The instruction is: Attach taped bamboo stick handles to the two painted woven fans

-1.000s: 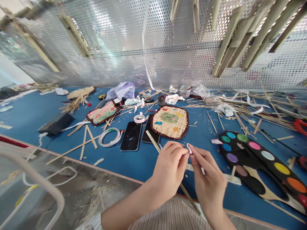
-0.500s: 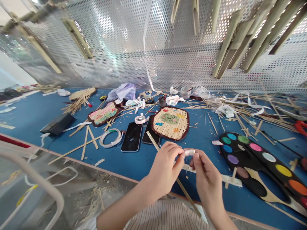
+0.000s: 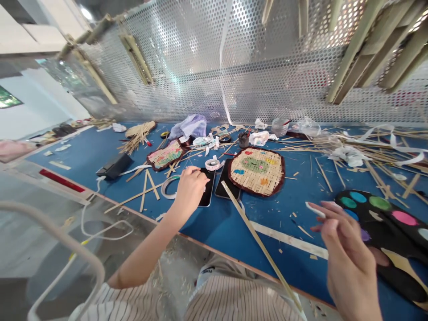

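Note:
My left hand (image 3: 190, 189) reaches out over a black phone (image 3: 206, 192) lying screen-up on the blue table (image 3: 217, 223), its fingers curled down onto the phone's near left edge. My right hand (image 3: 344, 249) hovers at the right, pinching a small white strip of tape (image 3: 314, 209) between thumb and fingertips. A long bamboo strip (image 3: 261, 247) lies slanted between the two hands, running off the table's front edge. A second phone (image 3: 228, 185) lies beside the first, partly under a woven bamboo mat (image 3: 257, 171) with painted patches.
A paint palette (image 3: 384, 223) with coloured wells sits at the right. A tape roll (image 3: 169, 187) lies left of the phones, a smaller roll (image 3: 212, 164) behind them. Another painted mat (image 3: 165, 156), a black box (image 3: 115, 166), bamboo strips and scraps litter the table. Perforated metal sheet behind.
The hands have parted. My left hand went forward and left onto the phone; my right hand kept the white strip and drifted right. The camera turned left.

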Demonstrator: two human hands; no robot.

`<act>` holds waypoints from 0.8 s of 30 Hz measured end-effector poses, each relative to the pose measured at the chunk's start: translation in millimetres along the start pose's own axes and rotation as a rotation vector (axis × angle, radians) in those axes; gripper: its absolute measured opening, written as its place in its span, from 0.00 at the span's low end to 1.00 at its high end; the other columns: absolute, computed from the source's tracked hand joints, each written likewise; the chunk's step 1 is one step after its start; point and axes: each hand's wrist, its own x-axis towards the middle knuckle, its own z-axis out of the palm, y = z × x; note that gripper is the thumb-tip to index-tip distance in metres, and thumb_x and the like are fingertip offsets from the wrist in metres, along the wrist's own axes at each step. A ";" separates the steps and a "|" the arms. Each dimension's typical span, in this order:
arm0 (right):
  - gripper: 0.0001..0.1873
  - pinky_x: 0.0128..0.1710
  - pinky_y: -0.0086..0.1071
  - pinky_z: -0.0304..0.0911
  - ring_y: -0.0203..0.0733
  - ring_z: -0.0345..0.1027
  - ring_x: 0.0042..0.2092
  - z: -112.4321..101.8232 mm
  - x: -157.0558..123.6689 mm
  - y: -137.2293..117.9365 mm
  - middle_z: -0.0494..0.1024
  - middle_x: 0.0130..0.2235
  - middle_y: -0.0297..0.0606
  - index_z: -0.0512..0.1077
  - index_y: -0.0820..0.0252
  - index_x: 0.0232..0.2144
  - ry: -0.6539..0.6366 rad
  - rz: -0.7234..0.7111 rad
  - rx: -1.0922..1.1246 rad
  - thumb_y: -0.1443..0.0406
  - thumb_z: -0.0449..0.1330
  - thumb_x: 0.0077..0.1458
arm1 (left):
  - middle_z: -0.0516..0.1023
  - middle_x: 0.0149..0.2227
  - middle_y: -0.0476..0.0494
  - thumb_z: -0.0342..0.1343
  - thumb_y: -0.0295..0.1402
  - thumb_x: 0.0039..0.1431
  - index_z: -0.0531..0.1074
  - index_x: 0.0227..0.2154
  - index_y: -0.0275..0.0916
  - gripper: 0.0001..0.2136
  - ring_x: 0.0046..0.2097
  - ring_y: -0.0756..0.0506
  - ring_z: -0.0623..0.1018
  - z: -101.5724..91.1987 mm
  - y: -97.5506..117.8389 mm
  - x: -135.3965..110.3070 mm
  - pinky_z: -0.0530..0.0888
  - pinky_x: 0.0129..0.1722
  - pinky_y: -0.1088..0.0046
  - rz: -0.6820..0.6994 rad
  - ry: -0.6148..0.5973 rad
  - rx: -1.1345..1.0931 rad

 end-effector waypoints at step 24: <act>0.13 0.44 0.39 0.66 0.44 0.66 0.45 25.6 48.3 -9.1 0.67 0.45 0.41 0.70 0.51 0.42 -0.648 -0.232 -0.251 0.54 0.54 0.58 | 0.79 0.42 0.44 0.50 0.26 0.60 0.75 0.35 0.33 0.08 0.49 0.44 0.76 10.1 100.6 -96.4 0.68 0.59 0.66 0.696 0.097 -0.355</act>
